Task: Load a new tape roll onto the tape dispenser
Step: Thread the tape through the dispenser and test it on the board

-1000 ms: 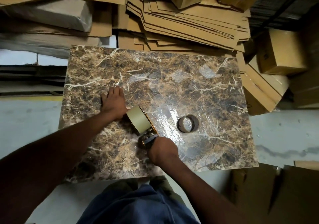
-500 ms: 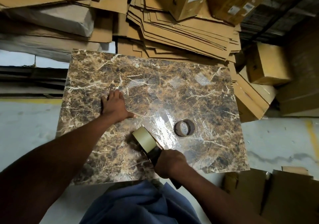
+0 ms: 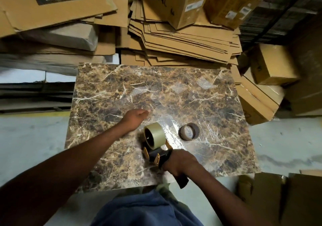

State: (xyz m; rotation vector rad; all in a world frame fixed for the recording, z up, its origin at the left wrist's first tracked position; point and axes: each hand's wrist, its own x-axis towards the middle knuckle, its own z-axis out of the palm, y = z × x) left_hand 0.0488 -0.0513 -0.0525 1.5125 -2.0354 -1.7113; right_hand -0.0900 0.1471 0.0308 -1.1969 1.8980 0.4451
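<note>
Since half a second ago: left hand (image 3: 135, 120) lifted off the marble-pattern table (image 3: 108, 89), fingers loosely extended and blurred with motion, holding nothing, now just beyond the tape roll (image 3: 155, 135). Tape dispenser (image 3: 157, 151) swung from lying tilted toward the left to standing more upright, roll's dark hub now facing left.

Tape roll: pale, full, seated on the dispenser's spindle near the middle of the table's near half, a little inside the near edge. Yellow frame plates visible just below the roll; whether the tape end is threaded through them cannot be told. Right hand (image 3: 181, 164) closed around the dispenser's black handle, the handle's end poking out past the near edge.

Handling, as a judgement: roll probably light and stiff, smooth and somewhat slippery on its outer face; best gripped across its flat sides or by the core, not on the sticky free end. Dispenser rigid, best held by the handle, clear of the cutter end.

Empty cardboard core (image 3: 189, 131) on its side just right of the roll, not touching it. Flattened cartons (image 3: 183, 39) stacked beyond the far edge.
</note>
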